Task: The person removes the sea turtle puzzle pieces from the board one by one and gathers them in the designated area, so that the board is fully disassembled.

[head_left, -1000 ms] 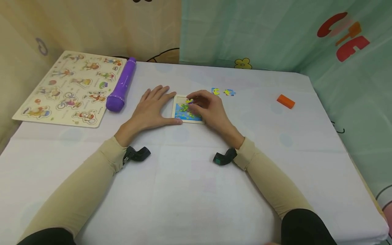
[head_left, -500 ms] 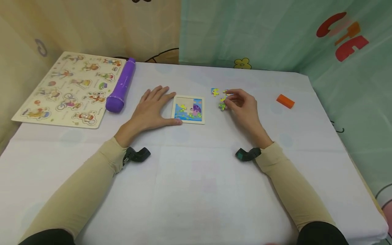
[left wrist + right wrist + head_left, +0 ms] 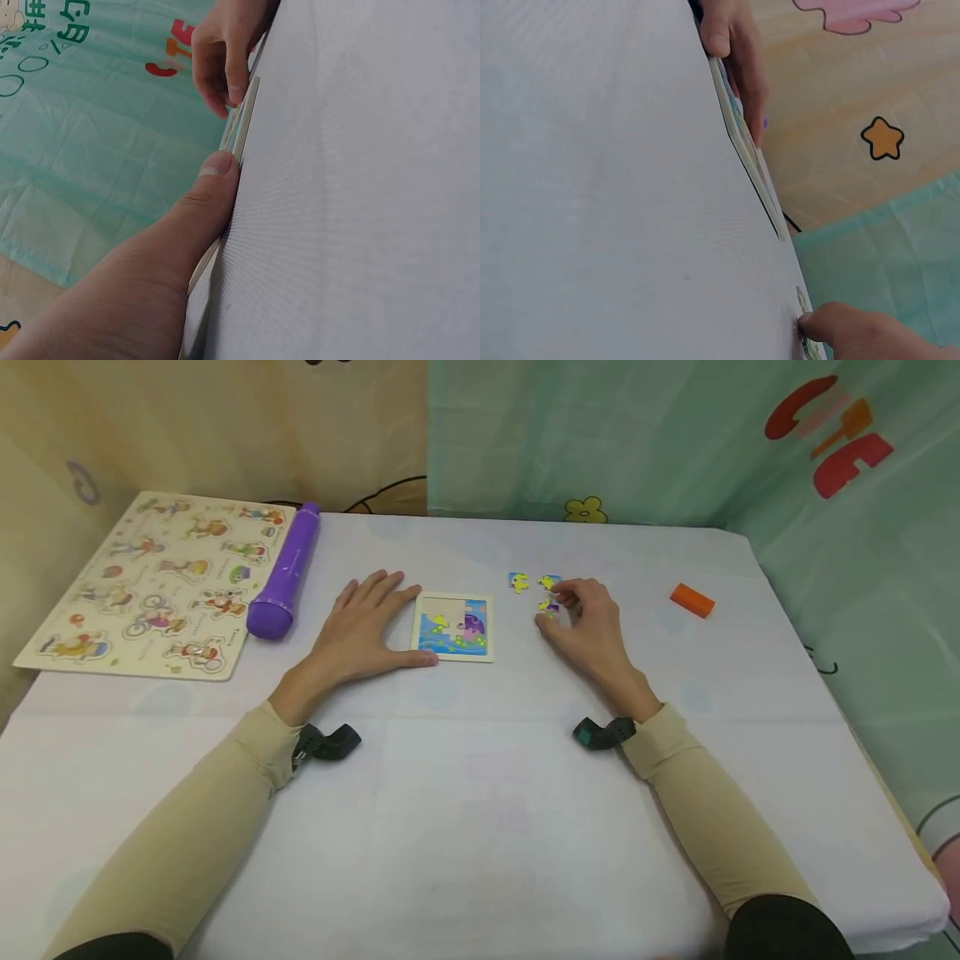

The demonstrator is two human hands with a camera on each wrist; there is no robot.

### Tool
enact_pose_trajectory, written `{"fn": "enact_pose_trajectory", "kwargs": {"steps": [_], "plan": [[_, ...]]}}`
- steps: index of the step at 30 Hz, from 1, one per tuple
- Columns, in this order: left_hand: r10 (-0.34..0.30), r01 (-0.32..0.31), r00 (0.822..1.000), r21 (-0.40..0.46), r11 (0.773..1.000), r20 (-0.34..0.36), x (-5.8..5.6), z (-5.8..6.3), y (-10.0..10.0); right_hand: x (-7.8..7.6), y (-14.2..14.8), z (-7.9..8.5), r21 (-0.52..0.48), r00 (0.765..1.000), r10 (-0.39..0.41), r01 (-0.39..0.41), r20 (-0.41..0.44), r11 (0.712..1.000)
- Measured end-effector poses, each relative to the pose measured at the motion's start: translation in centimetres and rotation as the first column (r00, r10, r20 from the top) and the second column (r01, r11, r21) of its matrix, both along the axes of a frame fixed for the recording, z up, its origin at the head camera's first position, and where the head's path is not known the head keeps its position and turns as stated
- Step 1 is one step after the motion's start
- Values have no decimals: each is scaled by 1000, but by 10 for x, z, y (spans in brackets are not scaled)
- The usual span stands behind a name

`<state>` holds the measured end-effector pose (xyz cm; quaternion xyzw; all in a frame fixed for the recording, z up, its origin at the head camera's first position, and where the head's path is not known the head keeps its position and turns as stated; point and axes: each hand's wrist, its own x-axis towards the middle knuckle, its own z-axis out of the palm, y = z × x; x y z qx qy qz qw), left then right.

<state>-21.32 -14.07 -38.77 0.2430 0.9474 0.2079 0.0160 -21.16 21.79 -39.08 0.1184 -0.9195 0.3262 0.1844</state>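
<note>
My left hand (image 3: 363, 631) lies with fingers spread beside a small framed jigsaw puzzle (image 3: 490, 627), its thumb touching the lower left of the frame. Part of a blue picture fills the frame, with bare backing showing at the upper left. To the right, my right hand (image 3: 592, 631) holds a yellow, green and purple puzzle piece (image 3: 550, 607) between thumb and fingers, low over the cloth; the fingers partly hide it. Two other pieces lie just behind: a blue and yellow puzzle piece (image 3: 518, 582) and a second yellow puzzle piece (image 3: 547, 582) near the index finger.
A large wooden picture board (image 3: 172, 585) occupies the table's left side, with a purple flashlight-shaped tube (image 3: 285, 572) along its right edge. Farther right lies an orange block (image 3: 692, 601). Curtains (image 3: 600, 435) hang behind the white-covered table (image 3: 450, 827).
My right hand has moved right, from over the frame to beside the loose pieces, carrying its piece, which now appears turned. The left hand stays at the frame; the head view has shifted slightly.
</note>
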Motion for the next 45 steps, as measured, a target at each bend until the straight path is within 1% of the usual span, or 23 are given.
{"fn": "enact_pose_trajectory", "kwargs": {"steps": [2, 8, 11, 21, 25, 28, 30, 32, 33, 35, 37, 40, 43, 45], "plan": [[3, -3, 1000, 0, 1000, -2, 1, 0, -2, 0, -2, 0, 7, 1000, 5, -5, -9, 1000], [7, -7, 1000, 7, 1000, -1, 2, 2, -6, 0, -5, 1, -26, 999, -8, 7, -37, 1000], [10, -10, 1000, 6, 1000, -5, 2, 1, -8, 0, -6, 2, -30, 999, -10, 8, -42, 1000], [19, -18, 1000, 5, 1000, -8, 3, 1, -11, -2, -9, 4, -51, 999, 19, -22, -44, 998], [20, -20, 1000, 7, 1000, -7, 4, 1, -11, -1, -12, 5, -41, 997, -7, 4, -76, 999], [18, -18, 1000, 14, 1000, -5, 4, 0, -11, 1, -20, 6, -48, 994, -20, 15, -104, 999], [16, -16, 1000, 19, 1000, -3, 3, -1, -10, 3, -30, 8, -62, 995, 21, -28, -99, 998], [15, -15, 1000, 20, 1000, -4, 3, -2, -9, 5, -44, 10, -67, 992, 105, -110, -70, 992], [15, -15, 1000, 21, 1000, -4, 3, -1, -9, 5, -51, 11, -62, 987, 154, -157, -48, 986], [17, -17, 1000, 19, 1000, -7, 2, -2, -8, 3, -65, 12, -53, 970, 245, -245, 2, 968], [14, -14, 1000, 16, 1000, -9, 1, -3, -7, 0, -76, 12, -34, 952, 302, -301, 44, 953], [4, -4, 1000, 17, 1000, -12, 0, -4, -4, -6, -84, 9, -20, 936, 343, -342, 74, 939], [-3, 3, 1000, 11, 1000, -16, -2, -5, -2, -9, -84, 6, -14, 926, 368, -368, 82, 930], [-4, 4, 1000, 3, 1000, -19, -3, -5, -2, -11, -84, 4, 9, 922, 379, -381, 81, 925]]}}
